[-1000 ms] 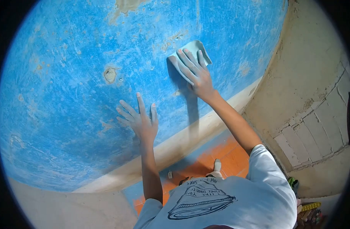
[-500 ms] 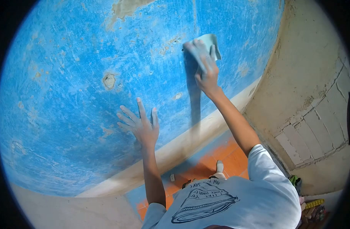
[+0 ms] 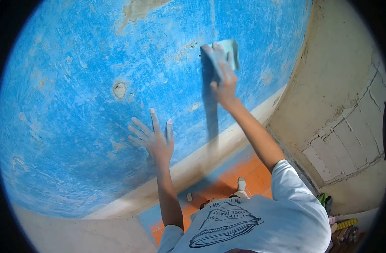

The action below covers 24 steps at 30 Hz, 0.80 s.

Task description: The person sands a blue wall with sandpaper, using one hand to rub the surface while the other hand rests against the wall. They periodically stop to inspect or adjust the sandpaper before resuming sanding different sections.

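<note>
Clamps a thin, curling, pale green sheet [image 3: 234, 48] under the right hand [image 3: 224, 81] at one o'clock, against a scuffed, blue-painted wall [image 3: 87, 118]. Rests the empty left hand [image 3: 159, 141], fingers spread, at seven o'clock from the sheet.

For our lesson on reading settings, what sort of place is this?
Probably a room under renovation: the blue wall is scuffed and patchy, bare blocks show in the next wall, and the orange floor looks dusty.
</note>
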Tool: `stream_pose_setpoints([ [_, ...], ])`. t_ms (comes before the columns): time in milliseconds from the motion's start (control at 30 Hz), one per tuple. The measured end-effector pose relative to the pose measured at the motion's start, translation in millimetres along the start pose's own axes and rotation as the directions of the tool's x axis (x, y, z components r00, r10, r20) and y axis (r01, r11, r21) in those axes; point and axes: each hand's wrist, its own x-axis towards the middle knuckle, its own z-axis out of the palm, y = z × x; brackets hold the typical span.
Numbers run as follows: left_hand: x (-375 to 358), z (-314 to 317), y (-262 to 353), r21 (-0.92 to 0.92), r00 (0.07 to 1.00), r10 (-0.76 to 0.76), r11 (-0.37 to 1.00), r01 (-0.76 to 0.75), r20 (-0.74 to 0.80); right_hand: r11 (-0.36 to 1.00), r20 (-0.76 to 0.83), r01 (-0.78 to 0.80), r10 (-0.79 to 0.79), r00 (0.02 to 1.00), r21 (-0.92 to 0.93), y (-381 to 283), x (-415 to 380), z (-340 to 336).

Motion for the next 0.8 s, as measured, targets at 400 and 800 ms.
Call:
stream_pose_setpoints([
  [400, -2, 0, -1, 0.03, 0.999, 0.007, 1.0, -0.008, 0.04, 0.983, 0.059, 0.17, -0.166, 0.984, -0.064, -5, 6, -4],
  [800, -3, -1, -2, 0.061, 0.999, 0.017, 0.998, -0.019, 0.045, 0.983, 0.085, 0.175, -0.18, 0.98, 0.058, -2, -23, 14],
])
